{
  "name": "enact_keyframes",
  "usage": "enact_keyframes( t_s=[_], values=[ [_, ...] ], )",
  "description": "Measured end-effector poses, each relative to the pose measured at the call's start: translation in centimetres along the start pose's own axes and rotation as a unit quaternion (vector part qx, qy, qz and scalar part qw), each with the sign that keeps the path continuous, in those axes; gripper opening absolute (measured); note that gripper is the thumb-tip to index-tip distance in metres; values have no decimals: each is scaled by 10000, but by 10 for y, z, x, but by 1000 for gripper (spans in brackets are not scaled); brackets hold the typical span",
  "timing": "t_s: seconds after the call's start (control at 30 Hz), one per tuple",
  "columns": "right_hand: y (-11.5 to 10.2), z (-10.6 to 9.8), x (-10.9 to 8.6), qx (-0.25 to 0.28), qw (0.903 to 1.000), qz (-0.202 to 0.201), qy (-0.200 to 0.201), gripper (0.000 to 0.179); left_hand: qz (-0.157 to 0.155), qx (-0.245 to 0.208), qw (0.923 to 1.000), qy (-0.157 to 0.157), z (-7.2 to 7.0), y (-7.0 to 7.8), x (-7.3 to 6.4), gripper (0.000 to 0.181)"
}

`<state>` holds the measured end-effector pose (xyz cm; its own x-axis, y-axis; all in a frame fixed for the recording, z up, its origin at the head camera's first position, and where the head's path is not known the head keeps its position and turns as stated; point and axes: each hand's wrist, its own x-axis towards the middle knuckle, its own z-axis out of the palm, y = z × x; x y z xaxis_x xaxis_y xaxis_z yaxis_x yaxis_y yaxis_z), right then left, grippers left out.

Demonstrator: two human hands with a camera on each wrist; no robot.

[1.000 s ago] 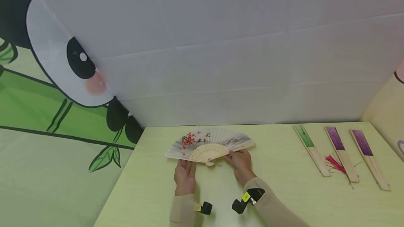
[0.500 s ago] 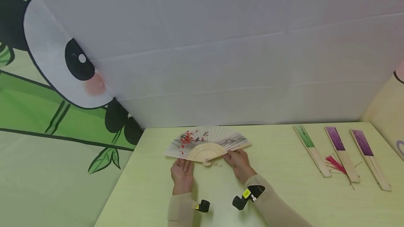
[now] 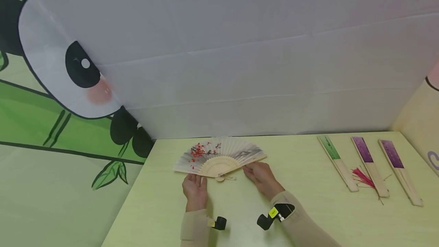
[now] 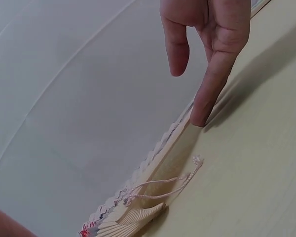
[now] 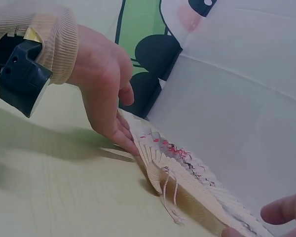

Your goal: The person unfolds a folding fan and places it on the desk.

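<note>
An unfolded hand fan [image 3: 219, 159] with red blossoms on pale cloth and light wooden ribs stands spread between both hands, its pivot toward the person. My left hand [image 3: 195, 191] lies palm up at its left lower edge, fingertips under the outer rib, thumb apart in the right wrist view. At the right lower edge, my right hand [image 3: 261, 178] touches the outer rib with extended fingers [image 4: 207, 101]; its thumb is off the cloth. A thin pinkish cord [image 5: 172, 197] hangs from the pivot.
On the right of the pale yellow table [image 3: 298, 209] lie three folded fans: a green one [image 3: 337, 163], a purple one [image 3: 370, 167] with a red tassel [image 3: 362, 177] beside it, and another purple one [image 3: 400, 172]. A white cloth wall [image 3: 240, 68] rises behind.
The fan has shifted slightly left, its right end now closer to my right hand. My left hand has gone a little left with it. The folded fans lie as before.
</note>
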<state>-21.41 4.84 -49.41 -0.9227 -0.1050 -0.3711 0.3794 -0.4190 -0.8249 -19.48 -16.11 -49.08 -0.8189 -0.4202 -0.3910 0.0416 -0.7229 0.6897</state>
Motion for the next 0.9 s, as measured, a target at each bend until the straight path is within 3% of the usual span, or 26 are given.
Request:
enact_keyframes(
  t_s=[0.33, 0.6, 0.9],
  values=[
    [1, -10, -8, -125, 9998, 74, -162, 66, 407, 256, 9988, 42, 4, -2, -7, 57],
    [1, -19, -17, -438, 9989, -110, -144, 64, 373, 230, 9987, 261, 5, -2, -13, 59],
    [-8, -33, -29, -489, 9983, -302, 128, 62, 481, 193, 9984, 209, 10, -9, -22, 61]
  ],
)
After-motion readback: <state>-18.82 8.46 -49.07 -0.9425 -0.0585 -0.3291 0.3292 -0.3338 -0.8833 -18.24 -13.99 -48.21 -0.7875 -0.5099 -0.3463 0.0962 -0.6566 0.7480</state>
